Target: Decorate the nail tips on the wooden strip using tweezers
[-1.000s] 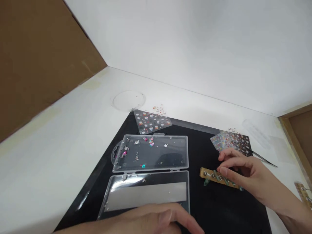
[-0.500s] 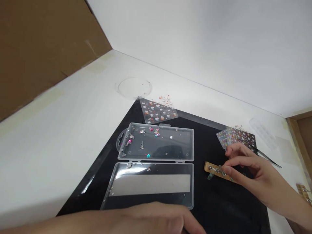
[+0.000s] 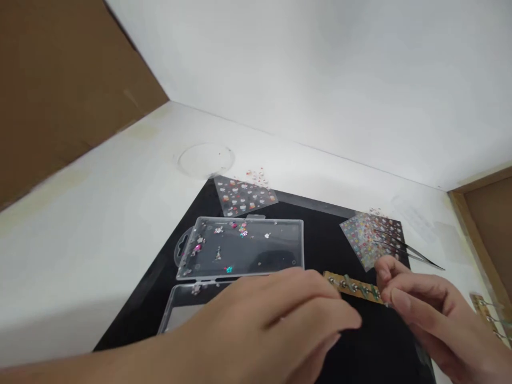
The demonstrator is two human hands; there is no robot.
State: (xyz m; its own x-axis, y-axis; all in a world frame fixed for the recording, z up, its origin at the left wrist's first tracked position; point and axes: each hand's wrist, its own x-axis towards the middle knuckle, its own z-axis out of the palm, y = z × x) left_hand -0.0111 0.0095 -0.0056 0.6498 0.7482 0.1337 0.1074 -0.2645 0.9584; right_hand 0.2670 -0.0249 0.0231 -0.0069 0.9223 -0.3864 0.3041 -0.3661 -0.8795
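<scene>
A narrow wooden strip (image 3: 352, 287) with a row of round metal studs lies on the black mat, and small greenish pieces like false nails sit across it. My right hand (image 3: 436, 314) is closed in a pinch at the strip's right end, thumb and forefinger covering that end. My left hand (image 3: 276, 320) hovers in front of the lower half of the clear plastic case (image 3: 302, 242), its fingers bent and pressed together near the strip's left end. Whatever its fingertips may hold is hidden. Rhinestones and flower-shaped gems (image 3: 229, 269) are scattered in the case.
Dark tweezers (image 3: 420, 256) rest across a patterned sticker sheet (image 3: 356, 234) beyond my right hand. Another sticker sheet (image 3: 244, 197) and a clear round dish (image 3: 206, 160) lie farther back. A second studded wooden piece (image 3: 480, 306) stands at the right edge.
My left hand has risen and moved right, covering much of the case's lower half. My right hand has slid from the strip's middle to its right end. The view has shifted slightly.
</scene>
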